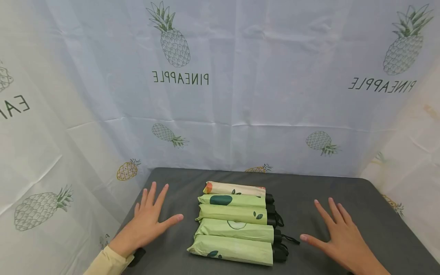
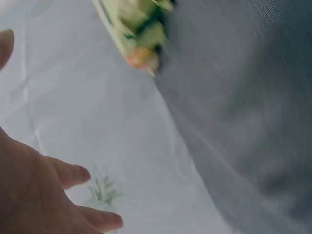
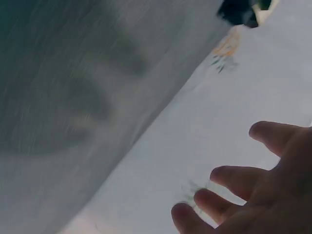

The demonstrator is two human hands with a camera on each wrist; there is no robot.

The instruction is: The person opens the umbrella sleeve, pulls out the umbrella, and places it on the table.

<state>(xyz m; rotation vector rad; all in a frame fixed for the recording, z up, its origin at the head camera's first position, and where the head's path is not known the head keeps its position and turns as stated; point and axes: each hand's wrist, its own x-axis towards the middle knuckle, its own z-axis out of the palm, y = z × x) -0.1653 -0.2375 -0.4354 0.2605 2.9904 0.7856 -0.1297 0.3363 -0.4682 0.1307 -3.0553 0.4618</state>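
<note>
Both hands are spread and holding nothing. The left hand (image 1: 148,221) sits flat over the table (image 1: 343,191) with fingers fanned and thumb pointing in toward the umbrellas, a pale yellow sleeve (image 1: 106,263) at the wrist. The right hand (image 1: 338,235) mirrors it on the other side, fingers straight and splayed, thumb angled inward. Neither hand touches the umbrellas; each is near the row, with bare table between.

Between the hands lies a row of five folded umbrellas (image 1: 237,223), side by side and touching, running from near to far. Four are light green with darker green leaf and fruit prints; the farthest umbrella (image 1: 235,188) is cream with an orange patch at its left end. Their black handles (image 1: 276,229) all point right, and thin black wrist straps trail out from the handles onto the table.

The table is a flat, dark grey surface with a matte, slightly woven look. Behind and around it hangs a white curtain (image 1: 258,95), creased from folding, printed with outlined pineapples and the word PINEAPPLE in mirrored lettering.

Both wrist views are blurred: the left shows fingers against the white cloth and the umbrella ends at the top edge; the right shows loosely extended fingers, grey table and cloth.
</note>
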